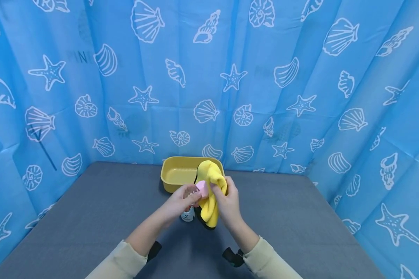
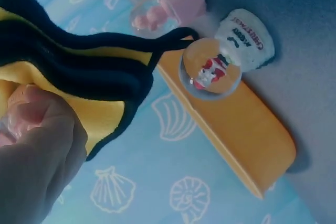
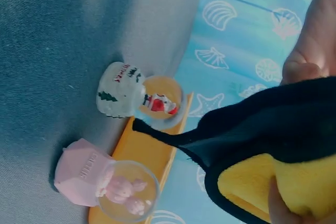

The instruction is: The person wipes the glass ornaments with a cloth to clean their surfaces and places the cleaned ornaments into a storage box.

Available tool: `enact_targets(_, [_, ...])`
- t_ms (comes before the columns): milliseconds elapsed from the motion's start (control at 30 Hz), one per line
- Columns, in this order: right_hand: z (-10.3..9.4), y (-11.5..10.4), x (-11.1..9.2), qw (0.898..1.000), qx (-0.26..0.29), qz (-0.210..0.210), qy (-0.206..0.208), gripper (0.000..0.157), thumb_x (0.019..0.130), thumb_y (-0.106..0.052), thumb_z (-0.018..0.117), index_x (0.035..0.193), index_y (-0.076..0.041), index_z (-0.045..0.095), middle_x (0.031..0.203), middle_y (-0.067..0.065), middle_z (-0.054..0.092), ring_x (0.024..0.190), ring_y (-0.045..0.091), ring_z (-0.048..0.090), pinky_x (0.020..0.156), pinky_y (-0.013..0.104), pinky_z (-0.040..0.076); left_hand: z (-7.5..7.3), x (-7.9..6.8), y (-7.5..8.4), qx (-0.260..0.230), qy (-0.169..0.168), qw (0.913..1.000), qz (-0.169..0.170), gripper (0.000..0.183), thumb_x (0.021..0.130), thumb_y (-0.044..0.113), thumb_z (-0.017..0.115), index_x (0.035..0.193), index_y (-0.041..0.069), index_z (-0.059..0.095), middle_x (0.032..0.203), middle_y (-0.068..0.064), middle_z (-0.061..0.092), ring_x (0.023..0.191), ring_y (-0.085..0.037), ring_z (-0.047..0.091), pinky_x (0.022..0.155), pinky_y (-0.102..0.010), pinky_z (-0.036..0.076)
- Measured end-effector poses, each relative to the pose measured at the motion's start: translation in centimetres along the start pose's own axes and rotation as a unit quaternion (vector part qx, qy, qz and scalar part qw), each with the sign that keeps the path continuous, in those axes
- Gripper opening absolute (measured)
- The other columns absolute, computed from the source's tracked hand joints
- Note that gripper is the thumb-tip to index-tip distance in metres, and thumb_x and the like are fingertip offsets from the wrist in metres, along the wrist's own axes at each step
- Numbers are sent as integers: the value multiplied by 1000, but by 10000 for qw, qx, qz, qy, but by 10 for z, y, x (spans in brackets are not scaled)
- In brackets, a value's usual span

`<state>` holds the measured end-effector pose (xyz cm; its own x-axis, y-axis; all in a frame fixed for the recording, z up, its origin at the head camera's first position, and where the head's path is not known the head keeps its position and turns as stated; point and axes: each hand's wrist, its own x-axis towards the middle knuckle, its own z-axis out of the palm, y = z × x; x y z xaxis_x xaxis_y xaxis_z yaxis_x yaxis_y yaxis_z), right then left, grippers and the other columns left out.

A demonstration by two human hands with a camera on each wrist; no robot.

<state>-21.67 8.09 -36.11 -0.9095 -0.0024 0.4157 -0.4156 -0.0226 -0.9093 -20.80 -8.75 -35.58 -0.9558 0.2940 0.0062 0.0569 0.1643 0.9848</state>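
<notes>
My left hand (image 1: pixel 181 199) grips a small snow globe with a pink base (image 1: pixel 202 189), its base turned up and its dome mostly hidden by my fingers. A yellow cloth with black edging (image 1: pixel 209 209) hangs from my right hand (image 1: pixel 229 199), which pinches its folds against the pink base. Below my hands stands a white-based snow globe (image 2: pixel 247 38) with a Santa figure inside and Christmas lettering. Beside it, another pink-based snow globe (image 3: pixel 81 174) stands upright, with pink figures in its clear dome; the cloth and hands hide it in the head view.
Behind my hands, a yellow rectangular basin (image 1: pixel 174 174) rests near the back of the grey table (image 1: pixel 108 217). A blue curtain (image 1: pixel 209 77) printed with white shells and starfish surrounds the table at the back and sides.
</notes>
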Motion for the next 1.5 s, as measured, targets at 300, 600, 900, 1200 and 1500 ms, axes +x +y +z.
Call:
enact_targets(300, [-5, -10, 8, 9912, -402, 160, -1248, 17, 87, -3, 63, 103, 4, 60, 111, 13, 56, 90, 23, 52, 72, 35, 48, 4, 0, 2, 648, 7, 9939, 895, 53, 98, 17, 59, 139, -8, 35, 129, -21, 49, 105, -30, 57, 80, -38, 52])
enact_targets(600, [-4, 1, 10, 9948, -752, -11, -681, 15, 80, 8, 64, 88, 1, 53, 91, 12, 51, 74, 20, 51, 59, 27, 46, 10, 1, -2, 1017, 206, 9857, 1327, 46, 97, 12, 60, 134, -8, 40, 115, -14, 45, 100, -23, 50, 85, -30, 48])
enact_targets(900, [-5, 8, 9, 9992, -364, -145, 38, 18, 82, 10, 62, 85, 2, 47, 81, 7, 45, 68, 18, 50, 56, 24, 45, 11, 1, -8, 115, 901, 9927, 790, 58, 89, 8, 70, 137, -8, 41, 127, -22, 52, 110, -32, 59, 86, -39, 53])
enact_targets(1200, [-3, 7, 2, 9975, -394, -555, 205, 23, 83, 9, 66, 86, 2, 44, 84, 8, 46, 71, 19, 49, 58, 24, 42, 3, 3, -14, -995, 45, 9947, 267, 62, 98, 23, 60, 145, 2, 26, 113, -18, 59, 79, -21, 68, 68, -30, 54])
enact_targets(1500, [-7, 6, 4, 9981, -150, -582, 152, 17, 88, 5, 63, 92, 7, 47, 88, 7, 50, 73, 17, 50, 62, 25, 44, 6, 3, -7, -1205, -52, 9923, 275, 57, 104, 27, 48, 141, -8, 24, 116, -20, 50, 82, -16, 61, 69, -24, 51])
